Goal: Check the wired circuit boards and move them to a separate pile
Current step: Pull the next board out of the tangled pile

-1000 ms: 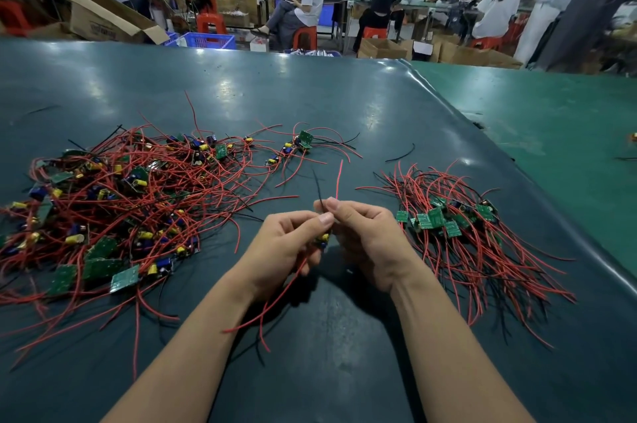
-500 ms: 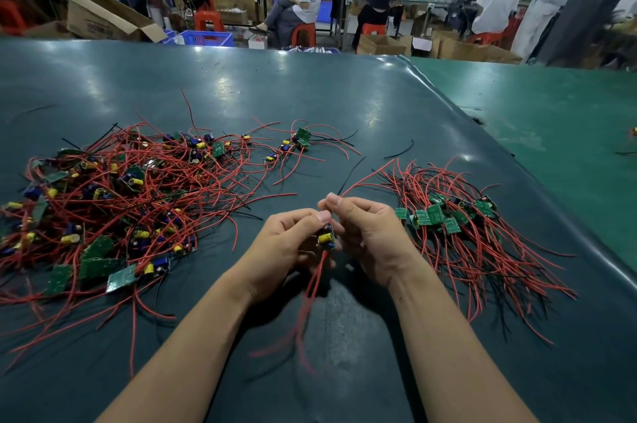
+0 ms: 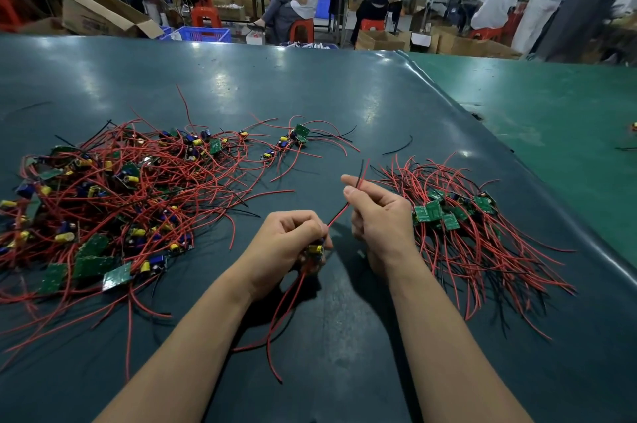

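left hand (image 3: 287,243) curled round one board (image 3: 315,249), held just above the mat (image 3: 310,95), front centre, between the two piles. right hand (image 3: 374,212) pinching that board's leads (image 3: 358,181), red and black, drawn taut up and away from the board. more leads trailing slack below the left hand onto the mat. unchecked pile (image 3: 103,202) to the left, a loose tangle. checked pile (image 3: 458,226) just right of the right hand, boards bunched, leads fanned out.

handling, judged: board light and rigid, probably fragile at the solder joints; leads thin, limp, apt to snag on neighbours. best held by the board edges, not dangled by the leads. pull on leads only gently.
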A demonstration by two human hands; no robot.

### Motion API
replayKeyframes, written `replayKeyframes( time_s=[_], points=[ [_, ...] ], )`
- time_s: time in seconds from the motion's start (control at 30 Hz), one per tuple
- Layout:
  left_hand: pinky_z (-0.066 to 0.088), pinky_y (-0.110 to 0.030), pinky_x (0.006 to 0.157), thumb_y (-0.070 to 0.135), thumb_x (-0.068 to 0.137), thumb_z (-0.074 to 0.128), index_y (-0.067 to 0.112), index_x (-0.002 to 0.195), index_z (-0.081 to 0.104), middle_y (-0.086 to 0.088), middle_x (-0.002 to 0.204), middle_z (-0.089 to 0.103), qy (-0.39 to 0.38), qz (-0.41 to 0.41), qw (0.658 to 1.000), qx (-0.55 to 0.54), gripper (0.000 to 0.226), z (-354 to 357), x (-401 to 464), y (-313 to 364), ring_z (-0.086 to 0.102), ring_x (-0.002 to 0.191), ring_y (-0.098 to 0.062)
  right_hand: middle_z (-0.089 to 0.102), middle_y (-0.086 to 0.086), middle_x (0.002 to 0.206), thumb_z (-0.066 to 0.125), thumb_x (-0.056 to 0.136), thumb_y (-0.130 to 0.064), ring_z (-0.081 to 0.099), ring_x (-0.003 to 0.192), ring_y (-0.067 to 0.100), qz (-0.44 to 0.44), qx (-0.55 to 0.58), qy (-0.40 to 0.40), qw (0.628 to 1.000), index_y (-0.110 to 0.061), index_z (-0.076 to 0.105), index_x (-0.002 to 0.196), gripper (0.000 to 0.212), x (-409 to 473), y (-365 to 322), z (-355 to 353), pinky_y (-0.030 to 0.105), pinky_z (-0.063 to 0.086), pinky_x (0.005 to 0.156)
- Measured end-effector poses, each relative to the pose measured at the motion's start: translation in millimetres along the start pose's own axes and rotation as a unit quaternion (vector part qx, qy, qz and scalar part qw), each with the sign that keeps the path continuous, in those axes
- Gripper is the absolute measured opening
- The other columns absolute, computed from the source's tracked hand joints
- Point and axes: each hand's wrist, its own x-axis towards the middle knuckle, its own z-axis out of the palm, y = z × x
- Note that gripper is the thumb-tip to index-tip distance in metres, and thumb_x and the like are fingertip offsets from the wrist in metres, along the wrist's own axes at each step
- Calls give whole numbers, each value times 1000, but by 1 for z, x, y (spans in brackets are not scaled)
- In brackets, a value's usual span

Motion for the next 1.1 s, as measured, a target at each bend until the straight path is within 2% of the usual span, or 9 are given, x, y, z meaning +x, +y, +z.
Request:
replayKeyframes(
  time_s=[0.13,0.27,0.57,0.67,0.73,0.87,1.0,1.07,1.1],
  points=[
    [41,-18,47,17,74,57,17,54,62,-3,60,61,-8,4,1000,10,21,-1,0,0,50,47,-12,28,-8,45,61,91,-1,20,38,8,-18,-16,-2,1000,-18,75,89,23,-2,1,0,20,16,41],
    [37,-17,42,25,63,60,18,51,61,-5,57,59,-35,8,999,23,14,-3,-3,-1,49,43,-13,31,-10,43,61,92,-1,21,36,6,-14,40,41,998,-13,74,89,18,1,-2,-1,16,18,39],
    [35,-16,40,31,60,59,21,50,58,0,53,58,-61,10,998,27,15,-7,-4,-3,47,40,-12,34,-10,44,62,91,0,23,36,5,-28,66,63,995,-12,74,91,18,3,-1,-5,16,23,38],
    [35,-15,40,31,61,59,21,51,59,0,53,59,-66,14,997,27,15,-8,-3,-4,47,40,-11,33,-11,44,61,92,0,21,39,8,-44,32,68,996,-15,75,91,21,4,1,-7,18,21,41],
    [35,-15,40,31,60,59,20,50,59,0,53,58,-64,13,997,28,15,-9,-2,-4,47,40,-12,34,-12,44,62,91,-1,21,41,8,-51,20,66,996,-16,76,90,20,4,2,-6,18,22,41],
    [34,-15,40,31,57,59,19,48,58,-2,52,56,-60,1,998,13,15,-10,-3,-5,45,38,-12,39,-10,46,62,92,-3,29,37,6,-34,87,52,994,-15,75,92,17,5,-1,-7,15,25,37],
    [34,-14,40,31,57,59,20,48,57,-1,52,56,-55,-1,998,-8,14,-10,-3,-4,46,38,-12,40,-8,46,59,94,-1,31,38,6,-52,73,68,994,-14,74,88,21,4,-3,-8,15,26,37],
    [34,-15,41,28,60,62,19,50,60,-2,55,57,-22,6,999,-33,14,-8,-1,-4,47,41,-13,48,-4,53,62,95,-8,37,37,6,-39,98,75,992,-13,70,91,10,4,-6,-8,15,27,36],
    [34,-16,41,26,65,63,19,53,63,-3,57,58,8,11,999,-43,13,-8,1,-5,48,44,-13,52,-1,59,63,95,-18,39,37,7,-15,116,62,991,-12,67,95,6,4,-8,-7,16,27,35]
  ],
)
